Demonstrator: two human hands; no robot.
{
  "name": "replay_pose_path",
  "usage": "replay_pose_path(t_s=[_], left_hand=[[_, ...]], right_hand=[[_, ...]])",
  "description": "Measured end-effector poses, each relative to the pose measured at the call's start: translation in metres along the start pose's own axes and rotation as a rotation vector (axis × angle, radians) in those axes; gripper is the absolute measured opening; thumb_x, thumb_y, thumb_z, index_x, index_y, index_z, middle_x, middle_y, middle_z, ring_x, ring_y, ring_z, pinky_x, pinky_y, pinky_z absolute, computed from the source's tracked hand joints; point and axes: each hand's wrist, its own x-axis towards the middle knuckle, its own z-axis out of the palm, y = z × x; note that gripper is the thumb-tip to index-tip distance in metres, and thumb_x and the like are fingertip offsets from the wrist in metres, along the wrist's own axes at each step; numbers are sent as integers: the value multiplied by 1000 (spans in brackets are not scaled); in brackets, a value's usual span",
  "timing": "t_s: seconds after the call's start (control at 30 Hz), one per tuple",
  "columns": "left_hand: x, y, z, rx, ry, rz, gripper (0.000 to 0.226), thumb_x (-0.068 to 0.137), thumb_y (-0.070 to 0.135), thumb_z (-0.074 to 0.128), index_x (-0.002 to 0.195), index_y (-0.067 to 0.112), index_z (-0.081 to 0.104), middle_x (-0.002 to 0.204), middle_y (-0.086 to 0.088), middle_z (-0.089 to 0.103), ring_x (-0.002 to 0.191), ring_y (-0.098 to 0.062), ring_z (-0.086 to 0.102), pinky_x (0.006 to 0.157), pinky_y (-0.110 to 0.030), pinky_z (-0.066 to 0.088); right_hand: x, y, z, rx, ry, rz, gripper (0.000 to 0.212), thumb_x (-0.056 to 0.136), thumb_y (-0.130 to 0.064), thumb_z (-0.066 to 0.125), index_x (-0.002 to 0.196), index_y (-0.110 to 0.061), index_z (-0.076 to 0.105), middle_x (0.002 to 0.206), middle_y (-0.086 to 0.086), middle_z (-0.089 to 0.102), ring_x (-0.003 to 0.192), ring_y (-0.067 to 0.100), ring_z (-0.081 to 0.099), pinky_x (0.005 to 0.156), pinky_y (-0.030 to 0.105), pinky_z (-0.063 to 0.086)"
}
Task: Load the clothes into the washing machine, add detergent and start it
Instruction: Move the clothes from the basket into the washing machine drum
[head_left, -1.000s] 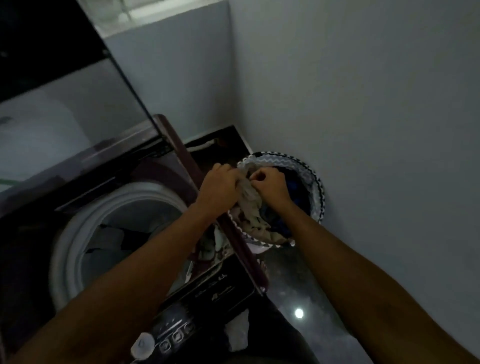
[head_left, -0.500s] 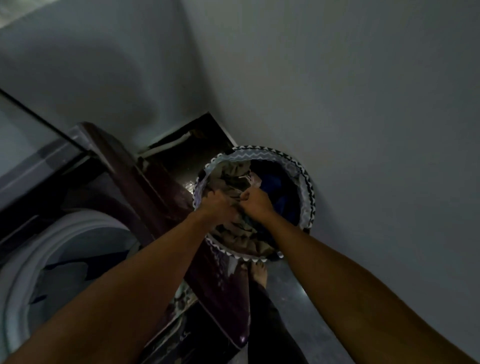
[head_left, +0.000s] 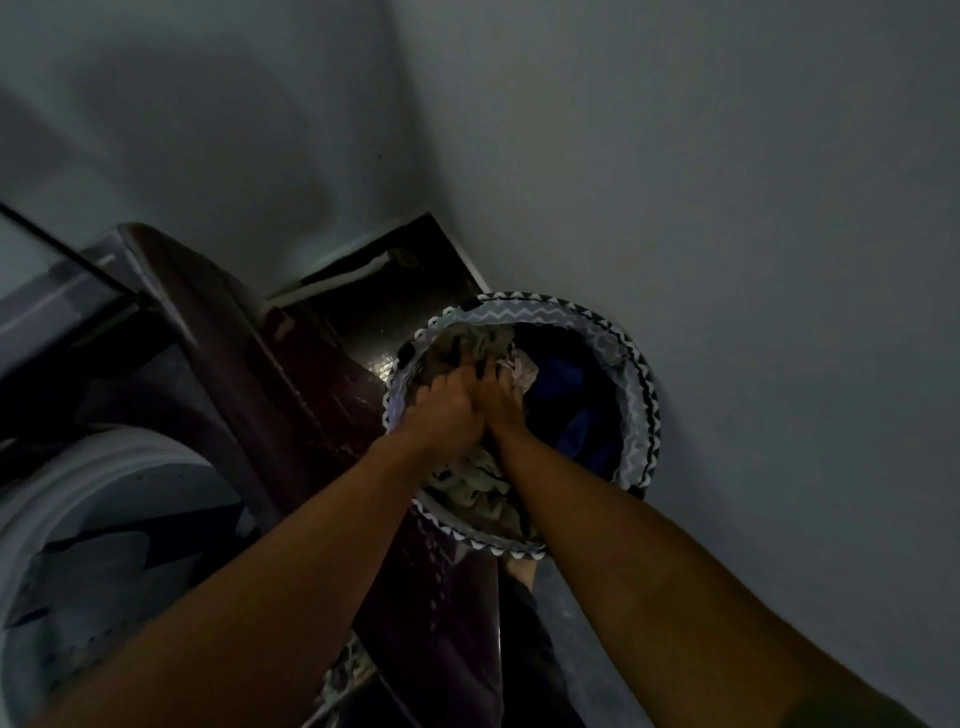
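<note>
A round laundry basket (head_left: 636, 374) with a zigzag-patterned rim stands on the floor against the wall, right of the washing machine. Inside lie a patterned beige garment (head_left: 467, 480) and dark blue clothes (head_left: 569, 387). My left hand (head_left: 444, 408) and my right hand (head_left: 501, 400) are side by side inside the basket, both gripping the beige garment. The top-loading washing machine (head_left: 218, 332) is at the left, its white drum opening (head_left: 130, 462) uncovered with some clothes inside.
The machine's raised lid (head_left: 31, 291) stands at the far left. Grey walls meet in a corner behind the basket. A dark glossy floor (head_left: 384, 291) shows between machine and basket. A bare foot (head_left: 519, 569) is below the basket.
The view has swung right and down toward the basket. Both hands have pushed deeper into the basket and closed together on the beige garment.
</note>
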Motion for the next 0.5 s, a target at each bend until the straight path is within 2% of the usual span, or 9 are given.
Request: replay_pose_path(t_s=[0.07, 0.17, 0.27, 0.37, 0.43, 0.5], left_hand=[[3, 1, 1, -16, 16, 17, 54, 77, 21, 51, 129, 10, 42, 129, -17, 51, 118, -37, 48, 99, -49, 42], [2, 0, 2, 35, 2, 9, 68, 84, 19, 51, 147, 7, 27, 147, -19, 37, 134, -38, 37, 112, -46, 31], [0, -2, 1, 110, 23, 21, 71, 75, 30, 40, 142, 8, 34, 142, -16, 40, 130, -41, 39, 107, -46, 33], [-6, 2, -4, 116, 47, 36, 63, 81, 25, 50, 140, 7, 36, 141, -17, 37, 131, -40, 35, 109, -45, 30], [-9, 4, -7, 26, 108, 41, 66, 80, 29, 45, 141, 7, 37, 142, -18, 37, 133, -39, 34, 111, -45, 29], [-9, 2, -8, -50, 140, 82, 70, 79, 39, 38, 144, 12, 38, 146, -14, 38, 135, -34, 35, 115, -41, 27]], right_hand=[[0, 0, -4, 25, -38, -29, 52, 102, -31, 40, 148, -13, 27, 148, 19, 33, 135, 37, 35, 111, 49, 32], [1, -4, -17, 97, -182, 22, 42, 102, -25, 43, 140, -7, 44, 143, 19, 45, 129, 35, 45, 105, 44, 38], [-1, -9, -25, 193, -58, 63, 32, 99, -23, 45, 123, -8, 59, 129, 18, 58, 116, 34, 56, 94, 42, 46], [-13, -6, -32, 412, 71, 105, 29, 95, -31, 50, 105, -9, 67, 111, 15, 67, 101, 32, 61, 80, 35, 46], [-26, -4, -41, 552, 111, 141, 33, 90, -41, 55, 101, -13, 69, 103, 8, 68, 93, 28, 62, 75, 31, 44], [-38, -3, -52, 629, 149, 155, 34, 89, -42, 59, 105, -14, 70, 97, 1, 65, 88, 22, 58, 75, 29, 42]])
